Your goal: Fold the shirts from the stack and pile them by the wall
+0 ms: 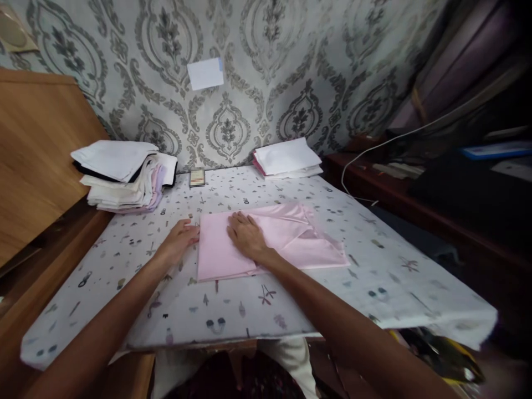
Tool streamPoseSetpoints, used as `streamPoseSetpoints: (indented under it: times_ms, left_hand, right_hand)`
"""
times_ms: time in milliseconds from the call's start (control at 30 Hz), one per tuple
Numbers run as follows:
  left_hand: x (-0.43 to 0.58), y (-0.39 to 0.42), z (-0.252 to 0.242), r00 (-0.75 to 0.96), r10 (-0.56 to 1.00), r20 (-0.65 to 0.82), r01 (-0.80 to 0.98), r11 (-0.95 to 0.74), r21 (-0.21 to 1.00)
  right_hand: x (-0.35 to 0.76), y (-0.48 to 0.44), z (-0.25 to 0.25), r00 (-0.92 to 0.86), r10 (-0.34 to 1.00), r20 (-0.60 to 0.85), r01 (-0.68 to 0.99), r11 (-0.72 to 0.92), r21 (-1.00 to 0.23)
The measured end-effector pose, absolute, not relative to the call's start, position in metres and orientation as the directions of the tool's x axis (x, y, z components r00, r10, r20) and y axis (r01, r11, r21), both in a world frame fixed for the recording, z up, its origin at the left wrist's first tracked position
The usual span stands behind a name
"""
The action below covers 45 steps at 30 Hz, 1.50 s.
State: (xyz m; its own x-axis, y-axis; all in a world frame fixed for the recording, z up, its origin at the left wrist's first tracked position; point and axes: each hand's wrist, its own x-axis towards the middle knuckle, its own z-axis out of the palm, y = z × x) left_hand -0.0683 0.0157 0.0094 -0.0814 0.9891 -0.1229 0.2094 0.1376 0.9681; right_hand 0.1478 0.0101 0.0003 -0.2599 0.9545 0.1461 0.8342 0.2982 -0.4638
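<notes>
A pink cloth (291, 249) lies on the table, its left part folded flat and its right part loose with creases. My right hand (246, 235) rests palm down on the cloth, fingers stretched out. Beside the cloth's left edge is my left hand (179, 239), its fingers apart and the fingertips close to the fold. Whether those fingertips touch the edge I cannot tell. Neither hand grips anything.
A pile of folded cloths (120, 180) stands at the back left, by a wooden panel (37, 149). Folded white cloths (286, 159) lie at the back right. A small framed card (197, 177) sits near the wall. A white cable (353, 158) hangs beside the table's right edge.
</notes>
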Motion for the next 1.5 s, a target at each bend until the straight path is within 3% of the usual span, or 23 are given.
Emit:
streamPoseSetpoints:
  times_ms: [133,200,333,467,533,667,767,1000,1333,1433,1500]
  left_hand:
    - [-0.064,0.004,0.030,0.096,0.905,-0.414,0.221,0.386,0.896]
    - [-0.053,0.004,0.044,0.114,0.885,-0.452,0.259,0.413,0.873]
    - [-0.014,0.008,0.077,0.132,0.965,-0.225,0.196,0.197,0.961]
    - [0.038,0.016,0.084,0.356,0.932,0.076,0.151,-0.137,0.979]
    - [0.062,0.016,0.071,0.423,0.886,0.191,0.257,-0.320,0.912]
    - [0.102,0.004,0.037,0.505,0.844,0.182,0.608,-0.498,0.619]
    - [0.126,-0.008,0.030,0.603,0.789,0.119,0.663,-0.578,0.475]
    - [0.170,-0.011,0.034,0.682,0.731,0.026,0.663,-0.633,0.399]
    - [0.206,-0.006,0.024,0.688,0.725,0.040,0.667,-0.654,0.357]
    - [0.215,-0.003,0.020,0.682,0.732,0.009,0.690,-0.646,0.326]
    - [0.217,-0.002,0.018,0.685,0.729,-0.009,0.698,-0.652,0.298]
  right_hand:
    - [0.151,0.010,0.004,-0.175,0.967,0.185,0.708,0.255,-0.659]
    - [0.154,0.009,0.009,-0.122,0.973,0.198,0.667,0.228,-0.709]
    - [0.169,0.006,0.021,0.012,0.976,0.216,0.520,0.178,-0.835]
    - [0.195,-0.001,0.029,0.064,0.993,0.098,-0.035,0.100,-0.994]
    - [0.211,-0.006,0.028,0.016,0.999,0.039,-0.158,0.041,-0.987]
    - [0.236,-0.013,0.021,0.098,0.991,0.086,-0.026,0.089,-0.996]
    - [0.253,-0.016,0.020,0.167,0.978,0.125,0.030,0.121,-0.992]
    - [0.300,-0.020,0.022,0.133,0.991,0.026,-0.119,0.042,-0.992]
    - [0.337,-0.014,0.021,0.076,0.997,-0.002,-0.126,0.007,-0.992]
    - [0.356,0.000,0.011,0.167,0.986,0.025,-0.027,0.030,-0.999]
    - [0.365,0.004,0.008,0.229,0.967,0.112,0.185,0.069,-0.980]
